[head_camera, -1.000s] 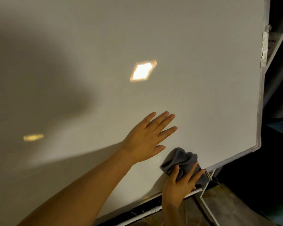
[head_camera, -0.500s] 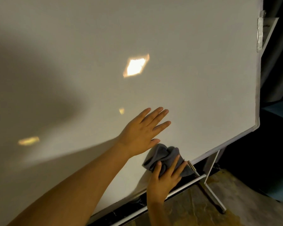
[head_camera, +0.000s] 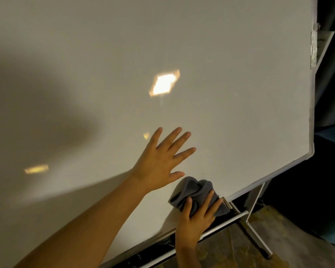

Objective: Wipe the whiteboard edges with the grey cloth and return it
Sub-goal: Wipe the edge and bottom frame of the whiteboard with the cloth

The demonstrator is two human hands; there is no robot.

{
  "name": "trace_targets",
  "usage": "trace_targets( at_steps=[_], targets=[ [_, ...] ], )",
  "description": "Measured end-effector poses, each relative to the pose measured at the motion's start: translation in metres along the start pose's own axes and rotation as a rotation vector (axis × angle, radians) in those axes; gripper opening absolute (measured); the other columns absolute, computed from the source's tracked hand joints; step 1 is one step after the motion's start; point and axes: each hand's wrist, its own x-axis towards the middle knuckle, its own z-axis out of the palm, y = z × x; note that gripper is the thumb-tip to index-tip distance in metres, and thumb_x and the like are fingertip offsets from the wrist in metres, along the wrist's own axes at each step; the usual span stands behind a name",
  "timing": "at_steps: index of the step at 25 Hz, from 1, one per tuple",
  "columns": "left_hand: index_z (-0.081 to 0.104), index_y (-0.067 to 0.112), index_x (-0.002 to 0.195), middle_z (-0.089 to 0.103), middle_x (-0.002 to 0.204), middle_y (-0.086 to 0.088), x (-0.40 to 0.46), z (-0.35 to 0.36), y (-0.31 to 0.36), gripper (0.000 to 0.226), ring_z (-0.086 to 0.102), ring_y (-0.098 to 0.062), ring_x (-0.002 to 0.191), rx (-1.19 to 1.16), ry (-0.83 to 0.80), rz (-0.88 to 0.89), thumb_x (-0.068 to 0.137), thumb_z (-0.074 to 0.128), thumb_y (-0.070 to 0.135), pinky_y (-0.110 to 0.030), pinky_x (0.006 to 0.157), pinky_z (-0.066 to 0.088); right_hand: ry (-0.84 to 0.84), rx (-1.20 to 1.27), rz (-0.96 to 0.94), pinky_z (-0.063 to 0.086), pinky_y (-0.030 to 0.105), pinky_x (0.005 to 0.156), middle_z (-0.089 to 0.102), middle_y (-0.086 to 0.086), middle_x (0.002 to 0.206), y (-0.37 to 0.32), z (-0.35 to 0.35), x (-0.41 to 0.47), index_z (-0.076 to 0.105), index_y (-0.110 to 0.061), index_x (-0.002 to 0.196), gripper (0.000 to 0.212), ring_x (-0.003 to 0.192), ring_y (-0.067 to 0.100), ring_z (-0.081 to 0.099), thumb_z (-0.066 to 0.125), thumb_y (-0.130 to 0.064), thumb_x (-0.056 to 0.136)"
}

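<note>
A large whiteboard (head_camera: pixel 230 78) fills most of the view, tilted, with its grey frame running down the right side and along the bottom edge. My left hand (head_camera: pixel 161 161) lies flat on the board with fingers spread, holding nothing. Just below it, my right hand (head_camera: pixel 196 219) presses the bunched grey cloth (head_camera: pixel 193 192) against the board's bottom edge, fingers spread over the cloth. The cloth's lower part is hidden under my fingers.
A white metal stand bar (head_camera: pixel 222 223) and leg (head_camera: pixel 257 235) run below the board onto a stained concrete floor (head_camera: pixel 240 252). A taped paper sheet (head_camera: pixel 317 47) sticks out at the board's upper right edge. Dark space lies to the right.
My right hand has slid the grey cloth leftward along the bottom edge, away from the board's lower right corner. My left hand has stayed flat on the board, its fingers spreading wider.
</note>
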Motion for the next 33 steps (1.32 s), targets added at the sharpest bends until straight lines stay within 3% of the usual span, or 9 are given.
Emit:
trace_targets(
  at_steps=[6,15,17,19,23,27,30,31,33],
  targets=[
    [-0.001,0.034,0.149,-0.007,0.160,-0.009,-0.009,0.001,-0.009,0.091,-0.007,-0.035,0.145,-0.010,-0.001,-0.156,0.074,0.015,0.083,-0.062,0.111,-0.005,0.016,0.023,-0.023,0.019,0.058,0.109,0.003,0.010,0.156,-0.006,-0.005,0.010,0.018,-0.022,0.142,0.096,0.139,0.040,0.012,0.018,-0.084,0.068],
    [0.000,0.032,0.149,-0.006,0.160,-0.007,-0.033,0.004,-0.015,0.085,-0.007,-0.031,0.146,0.001,-0.004,-0.146,0.079,0.015,0.078,-0.056,0.114,-0.009,-0.042,0.000,-0.026,0.025,0.067,0.105,0.005,0.010,0.155,-0.005,0.018,-0.042,0.017,-0.024,0.141,0.075,0.138,0.045,0.014,0.034,-0.060,0.077],
    [0.000,0.030,0.149,-0.007,0.159,-0.007,-0.044,0.006,-0.020,0.084,-0.008,-0.029,0.146,0.000,0.000,-0.125,0.081,0.017,0.077,-0.054,0.115,-0.008,-0.053,-0.011,-0.044,0.028,0.066,0.103,0.006,0.010,0.153,-0.007,0.028,-0.065,0.018,-0.024,0.139,0.075,0.134,0.049,0.019,0.032,-0.065,0.078],
    [0.001,0.029,0.150,-0.007,0.160,-0.007,-0.057,0.008,-0.027,0.082,-0.005,-0.028,0.146,0.003,0.009,-0.109,0.083,0.017,0.075,-0.050,0.116,-0.004,-0.079,-0.050,-0.066,0.032,0.066,0.098,0.011,0.015,0.151,-0.013,0.037,-0.092,0.025,-0.015,0.138,0.081,0.130,0.054,0.026,0.022,-0.072,0.080],
    [0.003,0.027,0.150,-0.007,0.159,-0.007,-0.088,0.010,-0.040,0.079,-0.005,-0.027,0.146,0.004,0.016,-0.077,0.086,0.016,0.071,-0.046,0.117,-0.003,-0.200,-0.145,-0.046,0.040,0.070,0.083,0.032,0.037,0.137,-0.027,0.056,-0.144,0.040,0.001,0.129,0.080,0.116,0.063,0.037,0.018,-0.064,0.087],
    [0.002,0.026,0.150,-0.005,0.159,-0.007,-0.125,0.010,-0.060,0.077,-0.005,-0.027,0.147,0.013,0.011,-0.053,0.087,0.014,0.069,-0.045,0.117,-0.003,-0.226,-0.165,-0.066,0.043,0.068,0.079,0.033,0.035,0.138,-0.031,0.067,-0.191,0.022,-0.014,0.139,0.073,0.114,0.062,0.040,0.016,-0.065,0.087],
    [0.003,0.026,0.150,-0.003,0.160,-0.007,-0.160,0.011,-0.076,0.076,-0.004,-0.027,0.147,0.014,0.003,-0.043,0.088,0.014,0.068,-0.045,0.117,-0.001,-0.206,-0.167,-0.180,0.045,0.064,0.081,0.005,0.010,0.157,-0.029,0.075,-0.236,0.000,-0.034,0.143,0.067,0.118,0.056,0.037,0.016,-0.066,0.086],
    [0.004,0.026,0.150,-0.002,0.160,-0.007,-0.173,0.011,-0.081,0.076,-0.003,-0.027,0.147,0.010,0.000,-0.041,0.088,0.015,0.068,-0.045,0.117,0.000,-0.205,-0.146,-0.190,0.045,0.063,0.082,-0.002,0.005,0.157,-0.029,0.080,-0.250,-0.001,-0.035,0.142,0.066,0.119,0.055,0.036,0.016,-0.066,0.086],
    [0.004,0.026,0.150,-0.002,0.160,-0.007,-0.195,0.012,-0.092,0.075,-0.003,-0.026,0.147,0.012,0.002,-0.033,0.088,0.016,0.067,-0.045,0.117,0.001,-0.186,-0.082,-0.154,0.042,0.063,0.087,0.002,0.009,0.156,-0.027,0.088,-0.266,0.002,-0.037,0.142,0.065,0.125,0.048,0.031,0.021,-0.065,0.086]
  ],
)
